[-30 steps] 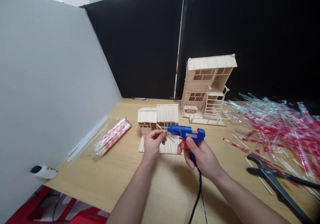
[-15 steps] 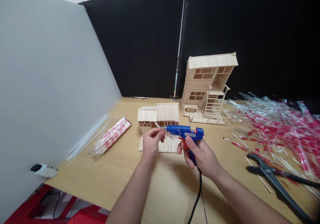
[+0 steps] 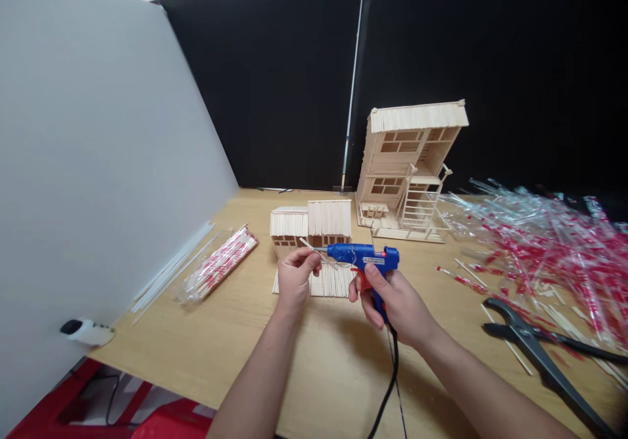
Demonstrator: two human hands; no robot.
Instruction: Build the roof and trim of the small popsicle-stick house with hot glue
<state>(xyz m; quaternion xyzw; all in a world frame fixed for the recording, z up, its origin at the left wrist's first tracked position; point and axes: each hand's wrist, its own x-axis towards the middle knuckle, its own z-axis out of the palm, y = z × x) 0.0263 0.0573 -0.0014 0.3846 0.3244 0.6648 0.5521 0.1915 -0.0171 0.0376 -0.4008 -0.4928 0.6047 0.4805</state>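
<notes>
My right hand (image 3: 387,295) is wrapped round the handle of a blue hot glue gun (image 3: 358,254), its fingers at the red trigger. A black cord runs down from the handle. Between finger and thumb, my left hand (image 3: 297,275) pinches a thin wooden stick (image 3: 308,244), and the gun's nozzle is right at the stick; whether they touch I cannot tell. Behind both hands stands a small stick-built model house (image 3: 330,218), its slatted floor (image 3: 333,287) partly hidden by my left hand and the gun.
A larger two-storey stick house (image 3: 417,118) stands at the back right. To the right lie heaped red-and-clear wrappers (image 3: 549,249) and dark pliers (image 3: 534,347). On the left are a bundle of wrapped sticks (image 3: 220,265), white glue sticks (image 3: 171,269) and a white bottle-like object (image 3: 91,332).
Both hands hold nearly the same pose, with the nozzle still at the stick. The whole view has shifted very slightly.
</notes>
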